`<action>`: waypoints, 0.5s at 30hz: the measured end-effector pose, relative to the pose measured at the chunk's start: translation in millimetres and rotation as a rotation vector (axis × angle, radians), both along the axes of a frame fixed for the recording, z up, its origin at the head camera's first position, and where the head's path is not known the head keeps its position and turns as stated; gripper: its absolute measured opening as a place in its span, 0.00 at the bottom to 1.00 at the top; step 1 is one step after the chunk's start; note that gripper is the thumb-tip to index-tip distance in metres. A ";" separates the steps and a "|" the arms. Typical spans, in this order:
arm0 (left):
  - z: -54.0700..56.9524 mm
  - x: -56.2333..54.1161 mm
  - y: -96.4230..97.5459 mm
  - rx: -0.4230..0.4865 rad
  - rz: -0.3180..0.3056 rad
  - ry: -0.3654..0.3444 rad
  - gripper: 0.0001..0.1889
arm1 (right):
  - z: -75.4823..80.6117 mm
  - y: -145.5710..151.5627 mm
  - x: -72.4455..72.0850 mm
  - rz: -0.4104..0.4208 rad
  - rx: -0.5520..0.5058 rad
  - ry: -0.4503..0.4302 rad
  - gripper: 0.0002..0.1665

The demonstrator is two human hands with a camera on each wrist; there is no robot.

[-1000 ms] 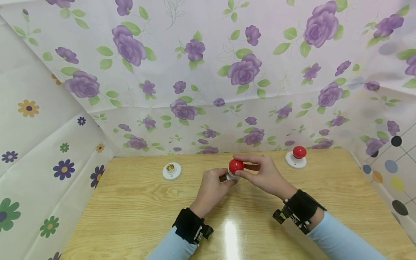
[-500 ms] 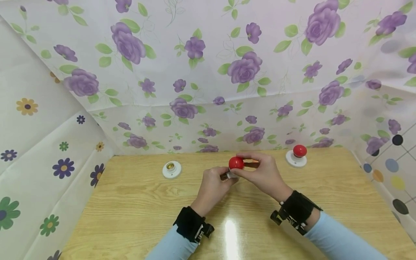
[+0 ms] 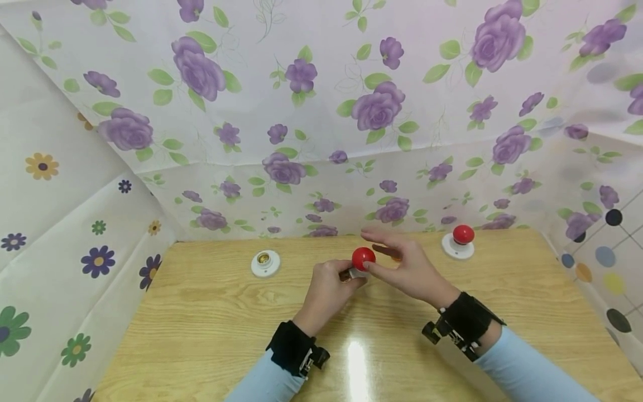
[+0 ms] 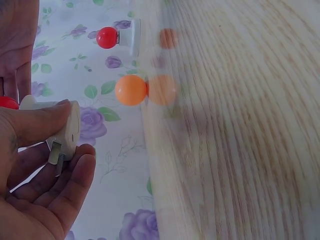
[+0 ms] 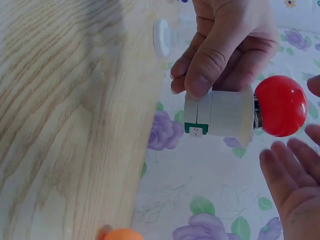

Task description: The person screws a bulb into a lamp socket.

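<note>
Above the table, my left hand (image 3: pixel 327 291) grips a white plug-in lamp socket (image 5: pixel 225 114) by its base. Two metal prongs (image 4: pixel 55 153) stick out of the base in the left wrist view, and a small green-framed switch (image 5: pixel 196 129) shows in the right wrist view. A round red bulb (image 3: pixel 363 258) sits in the socket's mouth, a bit of its metal thread showing. Around the bulb, my right hand (image 3: pixel 411 271) is spread; in the right wrist view its fingers (image 5: pixel 285 167) stand apart from the red glass.
On the wooden table (image 3: pixel 226 335), a white round lamp base (image 3: pixel 265 263) with a bare brass socket stands left. Another base (image 3: pixel 457 247) at back right bears a red bulb (image 3: pixel 463 234). An orange ball (image 4: pixel 131 90) lies near the back edge, mostly hidden by my right hand in the head view.
My right hand gripped the bulb and turned slightly; now its fingers have spread away from it. My left hand has stayed nearly still with the socket.
</note>
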State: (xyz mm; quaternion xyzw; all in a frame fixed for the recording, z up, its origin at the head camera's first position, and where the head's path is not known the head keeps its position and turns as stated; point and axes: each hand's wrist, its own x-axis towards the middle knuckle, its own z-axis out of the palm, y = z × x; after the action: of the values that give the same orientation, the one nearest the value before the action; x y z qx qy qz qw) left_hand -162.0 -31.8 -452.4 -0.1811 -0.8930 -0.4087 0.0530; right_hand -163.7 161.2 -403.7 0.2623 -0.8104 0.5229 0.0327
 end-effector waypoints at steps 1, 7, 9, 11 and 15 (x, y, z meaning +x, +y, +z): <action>0.0 -0.1 0.0 -0.003 0.000 0.000 0.11 | -2.2 0.5 -1.0 0.021 0.009 0.001 0.29; -0.1 -0.2 -0.2 -0.017 -0.003 0.017 0.11 | -6.1 0.1 -1.1 0.057 0.025 -0.007 0.26; -0.4 -0.2 -0.3 -0.014 -0.005 0.020 0.11 | -6.0 -0.4 -0.6 0.046 0.024 -0.016 0.25; -1.0 -0.1 -0.5 -0.010 -0.006 0.021 0.11 | -6.2 -0.5 -0.2 0.028 0.027 -0.023 0.24; -2.1 0.1 -0.3 -0.001 -0.004 0.015 0.11 | -7.6 -0.2 0.0 0.004 0.012 -0.031 0.24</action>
State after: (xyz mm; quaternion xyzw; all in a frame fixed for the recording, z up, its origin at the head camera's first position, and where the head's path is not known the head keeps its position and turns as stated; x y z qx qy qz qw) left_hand -161.9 -32.1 -454.5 -0.1860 -0.8924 -0.4069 0.0589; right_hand -163.7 161.0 -411.3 0.2561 -0.8132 0.5223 0.0174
